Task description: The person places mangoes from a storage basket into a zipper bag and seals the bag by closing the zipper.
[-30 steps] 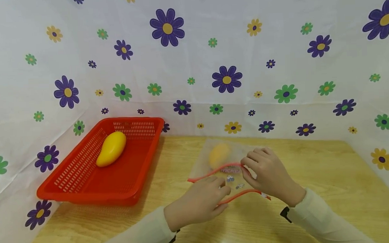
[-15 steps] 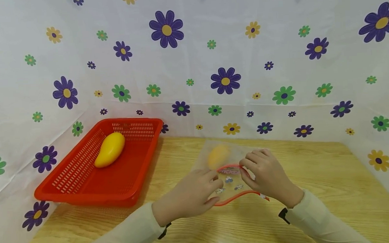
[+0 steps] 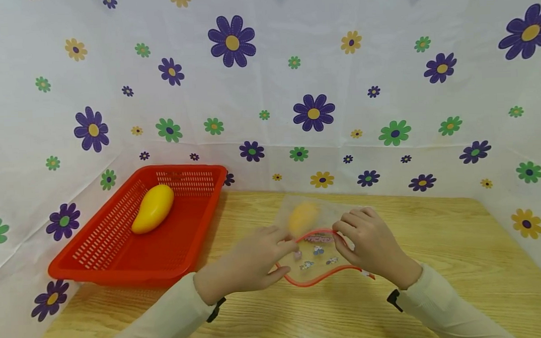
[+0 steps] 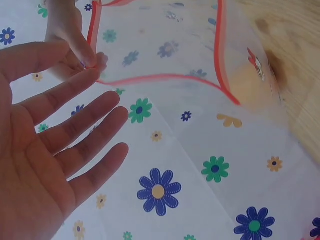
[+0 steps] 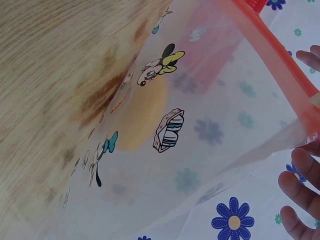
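Note:
A clear zip bag (image 3: pixel 318 267) with cartoon prints lies in front of me, its red-edged mouth gaping toward me. Inside, toward the far end, sits an oval yellow-orange thing (image 3: pixel 303 218), blurred by the plastic. My right hand (image 3: pixel 373 242) pinches the upper red edge between thumb and fingers; that same pinch shows in the left wrist view. My left hand (image 3: pixel 249 264) hovers at the left end of the mouth. Its fingers (image 4: pixel 95 125) are spread and nearly straight, holding nothing. In the right wrist view, the red strip (image 5: pixel 280 55) runs toward my right fingertips.
To the left stands a red plastic basket (image 3: pixel 188 241) with slatted sides, holding one yellow mango (image 3: pixel 153 209). Beneath everything is a light wooden table (image 3: pixel 447 242). White flower-patterned cloth (image 3: pixel 267 79) surrounds the back and sides.
My left hand has moved left, off the middle of the bag's mouth toward its left end, uncovering more of the red edges. My right hand keeps its pinch, nearly still.

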A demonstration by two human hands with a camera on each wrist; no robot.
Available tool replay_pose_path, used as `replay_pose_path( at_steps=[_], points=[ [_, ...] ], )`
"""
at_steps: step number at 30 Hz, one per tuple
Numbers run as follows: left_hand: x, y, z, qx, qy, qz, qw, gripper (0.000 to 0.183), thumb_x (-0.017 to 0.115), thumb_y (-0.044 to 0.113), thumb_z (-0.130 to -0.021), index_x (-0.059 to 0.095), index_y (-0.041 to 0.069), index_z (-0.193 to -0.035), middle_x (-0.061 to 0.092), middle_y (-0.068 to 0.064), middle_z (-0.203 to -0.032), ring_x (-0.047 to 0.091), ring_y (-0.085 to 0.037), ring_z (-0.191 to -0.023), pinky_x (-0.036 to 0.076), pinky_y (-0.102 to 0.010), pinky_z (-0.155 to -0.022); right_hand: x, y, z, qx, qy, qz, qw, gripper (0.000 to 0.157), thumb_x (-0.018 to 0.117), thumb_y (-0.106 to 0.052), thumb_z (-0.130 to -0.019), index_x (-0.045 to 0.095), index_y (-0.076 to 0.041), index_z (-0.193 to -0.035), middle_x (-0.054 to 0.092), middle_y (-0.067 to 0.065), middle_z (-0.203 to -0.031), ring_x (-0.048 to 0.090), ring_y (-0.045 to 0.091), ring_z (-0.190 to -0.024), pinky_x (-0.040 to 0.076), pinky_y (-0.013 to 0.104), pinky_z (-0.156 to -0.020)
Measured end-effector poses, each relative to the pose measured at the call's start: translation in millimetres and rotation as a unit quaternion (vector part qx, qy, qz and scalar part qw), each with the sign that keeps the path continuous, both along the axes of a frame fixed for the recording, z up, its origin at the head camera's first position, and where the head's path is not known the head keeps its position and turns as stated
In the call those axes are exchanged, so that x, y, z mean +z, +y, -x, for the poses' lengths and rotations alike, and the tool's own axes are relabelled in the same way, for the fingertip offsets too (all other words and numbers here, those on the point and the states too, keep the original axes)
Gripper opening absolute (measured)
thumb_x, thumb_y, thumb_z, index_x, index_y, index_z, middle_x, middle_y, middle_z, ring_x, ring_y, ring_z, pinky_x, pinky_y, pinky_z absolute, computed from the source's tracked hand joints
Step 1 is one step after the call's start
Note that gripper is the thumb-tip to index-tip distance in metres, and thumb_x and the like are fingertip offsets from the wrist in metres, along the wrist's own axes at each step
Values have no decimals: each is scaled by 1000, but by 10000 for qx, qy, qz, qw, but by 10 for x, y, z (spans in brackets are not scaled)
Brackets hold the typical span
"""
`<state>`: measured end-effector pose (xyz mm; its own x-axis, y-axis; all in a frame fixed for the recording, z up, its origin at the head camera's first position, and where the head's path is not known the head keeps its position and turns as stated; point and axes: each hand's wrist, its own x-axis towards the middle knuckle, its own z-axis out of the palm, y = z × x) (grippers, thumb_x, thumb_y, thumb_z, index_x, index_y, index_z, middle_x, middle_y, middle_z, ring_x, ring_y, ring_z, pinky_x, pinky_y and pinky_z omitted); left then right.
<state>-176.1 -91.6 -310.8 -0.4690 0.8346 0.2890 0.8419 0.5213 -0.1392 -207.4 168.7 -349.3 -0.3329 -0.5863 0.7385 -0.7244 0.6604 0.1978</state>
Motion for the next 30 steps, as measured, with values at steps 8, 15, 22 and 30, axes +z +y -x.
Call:
replay_pose_path(
  at_steps=[8, 15, 22, 30],
  points=[
    [35, -109, 43, 232, 51, 82, 9997, 37, 69, 29, -83, 61, 13, -116, 62, -1, -105, 60, -18, -98, 49, -36, -93, -5, -12, -7, 74, 90, 61, 9999, 9, 58, -17, -77, 64, -11, -74, 62, 0, -69, 56, 16, -66, 44, 36, -66],
    [101, -214, 93, 416, 184, 79, 9989, 35, 71, 26, -81, 62, 13, -113, 63, -4, -105, 60, -21, -99, 48, -37, -94, 0, -23, -9, 107, 149, 77, 9998, 10, 57, -17, -77, 65, -11, -74, 62, 0, -69, 56, 16, -65, 44, 36, -66],
    [183, -318, 141, 689, 337, 4, 9971, 34, 71, 26, -81, 63, 12, -111, 64, -5, -104, 59, -23, -99, 50, -37, -91, 6, -14, 3, 40, 29, 54, 10000, 28, 44, -24, -89, 64, -12, -74, 62, 0, -69, 55, 17, -65, 43, 36, -67],
    [235, -394, 168, 880, 655, 63, 9939, 32, 73, 27, -79, 63, 12, -105, 64, -5, -99, 61, -22, -92, 51, -37, -88, 15, -22, -9, -19, -48, 14, 10000, 28, 45, -25, -89, 64, -12, -74, 62, 0, -68, 56, 17, -65, 43, 36, -67]
  ],
)
